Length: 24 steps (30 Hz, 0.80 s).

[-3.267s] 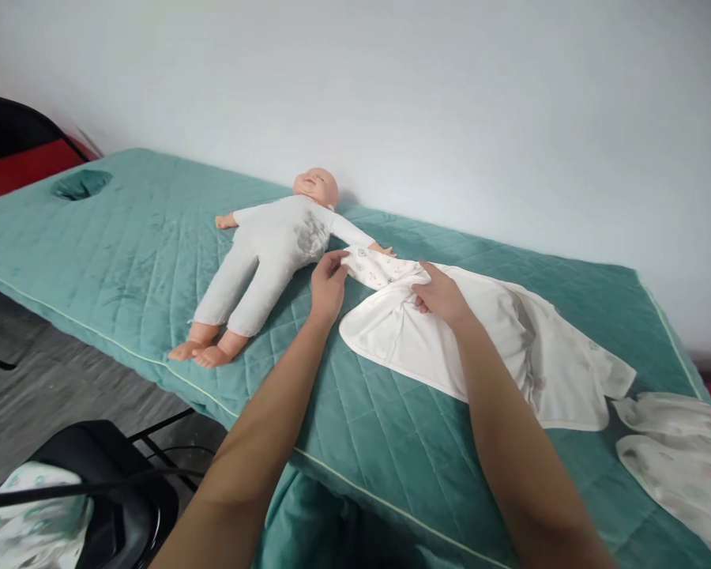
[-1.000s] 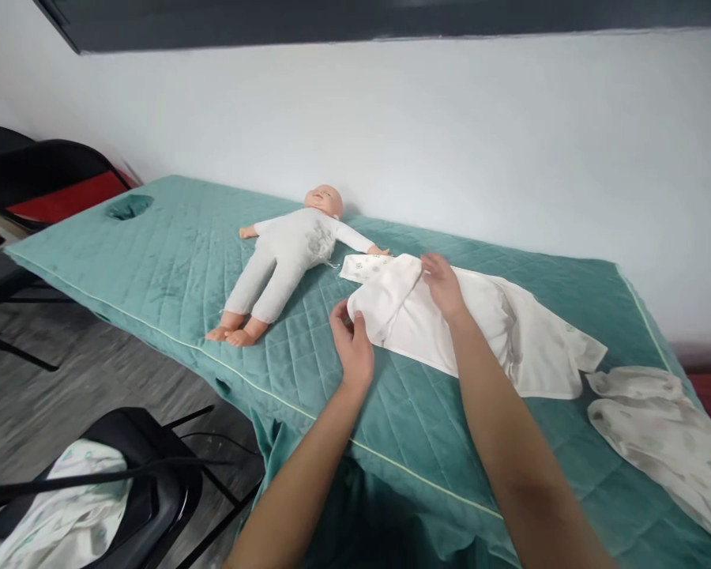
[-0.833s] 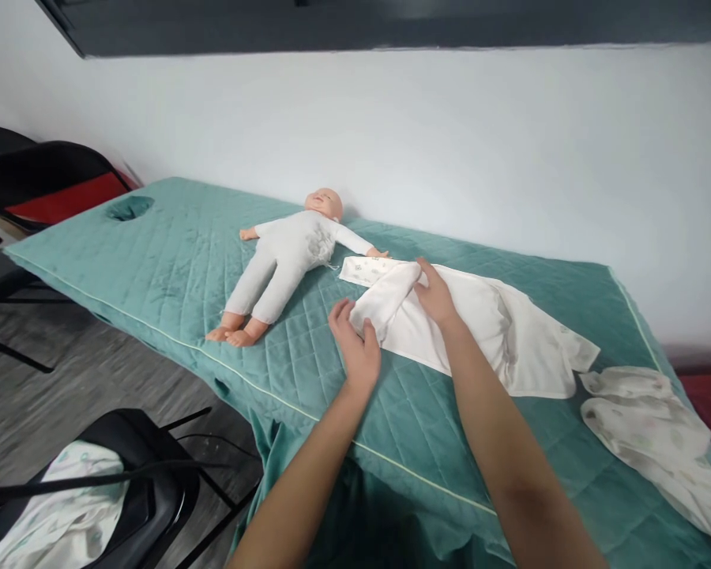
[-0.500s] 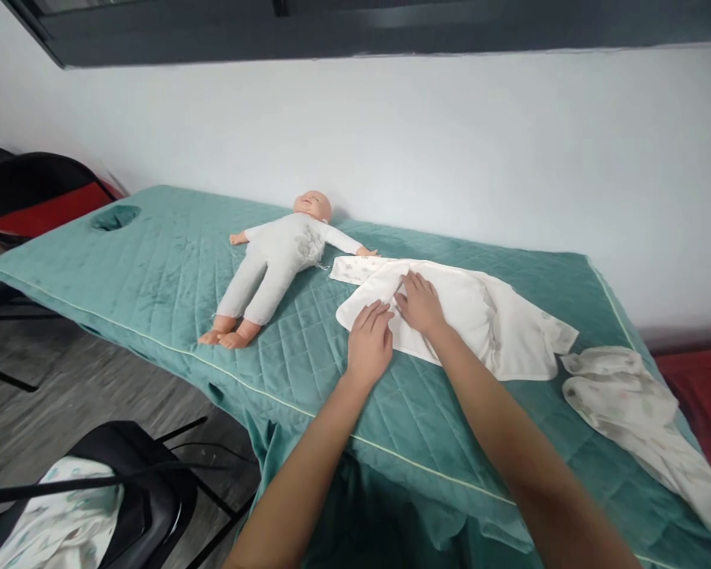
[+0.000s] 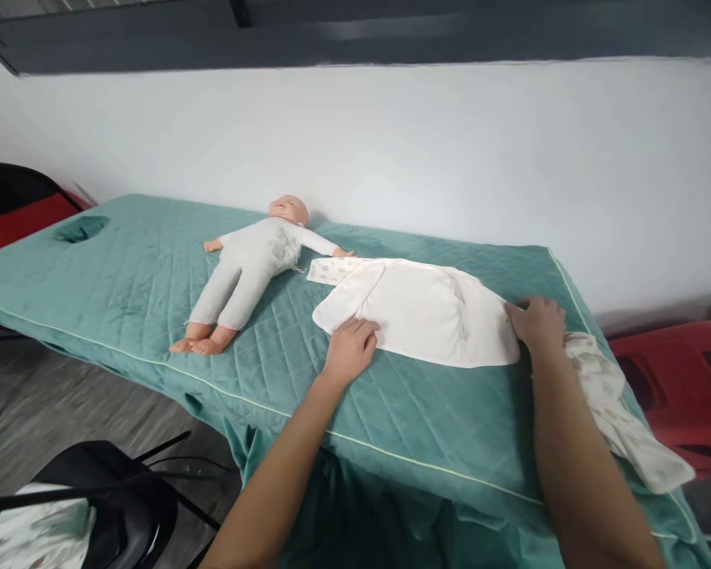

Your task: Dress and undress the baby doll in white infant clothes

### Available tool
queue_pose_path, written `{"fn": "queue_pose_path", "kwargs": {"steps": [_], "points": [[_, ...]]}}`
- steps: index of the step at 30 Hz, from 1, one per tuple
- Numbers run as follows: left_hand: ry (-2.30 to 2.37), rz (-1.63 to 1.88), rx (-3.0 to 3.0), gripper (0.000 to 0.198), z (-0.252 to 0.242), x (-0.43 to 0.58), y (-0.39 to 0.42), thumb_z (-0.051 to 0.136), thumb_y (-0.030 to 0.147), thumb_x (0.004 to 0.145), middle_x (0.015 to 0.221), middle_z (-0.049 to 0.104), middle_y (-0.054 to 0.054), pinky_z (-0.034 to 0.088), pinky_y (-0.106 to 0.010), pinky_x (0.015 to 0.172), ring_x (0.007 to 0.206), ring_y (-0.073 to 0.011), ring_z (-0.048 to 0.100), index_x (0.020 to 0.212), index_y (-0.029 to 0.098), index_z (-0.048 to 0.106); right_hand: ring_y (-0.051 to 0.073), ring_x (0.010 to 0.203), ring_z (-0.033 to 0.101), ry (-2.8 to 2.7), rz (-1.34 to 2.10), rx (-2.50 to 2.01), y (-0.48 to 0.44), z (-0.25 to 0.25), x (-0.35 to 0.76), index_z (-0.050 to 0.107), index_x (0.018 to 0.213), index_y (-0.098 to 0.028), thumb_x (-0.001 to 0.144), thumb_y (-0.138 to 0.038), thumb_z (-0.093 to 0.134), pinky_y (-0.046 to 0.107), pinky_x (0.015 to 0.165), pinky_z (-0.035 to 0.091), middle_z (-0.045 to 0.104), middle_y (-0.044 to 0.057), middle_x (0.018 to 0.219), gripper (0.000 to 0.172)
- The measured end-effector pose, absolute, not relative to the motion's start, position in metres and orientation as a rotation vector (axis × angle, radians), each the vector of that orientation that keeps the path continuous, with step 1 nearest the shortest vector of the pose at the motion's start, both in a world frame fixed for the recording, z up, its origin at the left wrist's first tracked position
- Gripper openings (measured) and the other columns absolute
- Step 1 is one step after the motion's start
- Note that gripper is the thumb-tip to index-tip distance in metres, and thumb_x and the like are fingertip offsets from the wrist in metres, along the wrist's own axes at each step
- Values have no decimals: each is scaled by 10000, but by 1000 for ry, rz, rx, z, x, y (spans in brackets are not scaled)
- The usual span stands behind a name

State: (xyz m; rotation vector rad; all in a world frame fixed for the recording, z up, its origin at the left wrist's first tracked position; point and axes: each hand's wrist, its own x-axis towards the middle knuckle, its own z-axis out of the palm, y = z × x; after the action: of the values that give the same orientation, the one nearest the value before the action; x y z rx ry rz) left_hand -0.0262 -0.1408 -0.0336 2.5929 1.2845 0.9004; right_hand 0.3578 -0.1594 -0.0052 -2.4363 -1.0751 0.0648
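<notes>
A white baby shirt (image 5: 426,308) lies spread out with its plain side up, one patterned sleeve pointing left. My left hand (image 5: 351,348) rests on its near edge at the left, fingers laid on the cloth and slightly bent. At the right end, my right hand (image 5: 538,322) covers the other sleeve, its fingers bent around the cloth and the thumb on the shirt's edge; that sleeve is mostly hidden. To the left, a baby doll (image 5: 254,257) in a light grey bodysuit lies on its back, one hand close to the shirt's left sleeve.
Patterned baby trousers (image 5: 622,419) lie at the right end of the green quilted bed (image 5: 154,261), which has a face hole. A white wall runs behind. Red chairs (image 5: 675,387) stand at the right, and a black chair (image 5: 112,498) with patterned cloth at the lower left.
My right hand has moved right, from the middle of the shirt to its right sleeve. My left hand has slid slightly down to the near edge. The view has shifted right.
</notes>
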Motion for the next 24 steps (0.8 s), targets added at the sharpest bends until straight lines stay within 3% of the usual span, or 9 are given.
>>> {"fn": "queue_pose_path", "kwargs": {"steps": [3, 6, 12, 17, 19, 24], "points": [[1325, 886, 2585, 228, -34, -26, -140, 482, 141, 910, 870, 720, -38, 509, -336, 801, 840, -200, 652, 991, 199, 687, 374, 1056, 623, -1122, 184, -2582, -159, -10, 362, 683, 884, -187, 796, -461, 627, 531, 907, 477, 687, 174, 1027, 294], [1351, 873, 2571, 231, -35, -27, -139, 484, 145, 912, 879, 722, -39, 504, -330, 785, 844, -201, 654, 1001, 201, 689, 317, 942, 647, -1066, 98, -2527, -154, -12, 360, 669, 888, -199, 825, -430, 569, 457, 844, 495, 689, 132, 924, 260], [1366, 871, 2541, 247, -36, -27, -138, 462, 151, 927, 896, 728, -45, 499, -333, 775, 847, -203, 655, 1020, 196, 687, 308, 963, 639, -907, -100, -2388, -142, -17, 362, 633, 951, -183, 850, -373, 520, 461, 867, 497, 682, 148, 1008, 243], [1367, 871, 2567, 253, -37, -27, -138, 458, 154, 929, 904, 724, -50, 500, -338, 784, 863, -206, 652, 1032, 200, 684, 338, 1103, 604, -938, -169, -2359, -140, -18, 362, 631, 1006, -164, 854, -336, 547, 507, 940, 483, 653, 178, 1126, 244], [1363, 868, 2595, 251, -37, -27, -138, 460, 152, 929, 891, 716, -48, 498, -340, 789, 860, -208, 647, 1033, 200, 682, 364, 1179, 574, -938, -156, -2367, -144, -18, 362, 627, 1086, -147, 830, -342, 597, 522, 973, 469, 626, 203, 1213, 323], [1261, 838, 2654, 240, -29, -24, -147, 464, 158, 945, 934, 708, -56, 483, -362, 851, 909, -210, 629, 1062, 188, 671, 451, 1238, 543, -880, 19, -2491, -164, -16, 366, 508, 1339, -72, 769, -509, 683, 581, 1003, 445, 551, 303, 1341, 739]]}}
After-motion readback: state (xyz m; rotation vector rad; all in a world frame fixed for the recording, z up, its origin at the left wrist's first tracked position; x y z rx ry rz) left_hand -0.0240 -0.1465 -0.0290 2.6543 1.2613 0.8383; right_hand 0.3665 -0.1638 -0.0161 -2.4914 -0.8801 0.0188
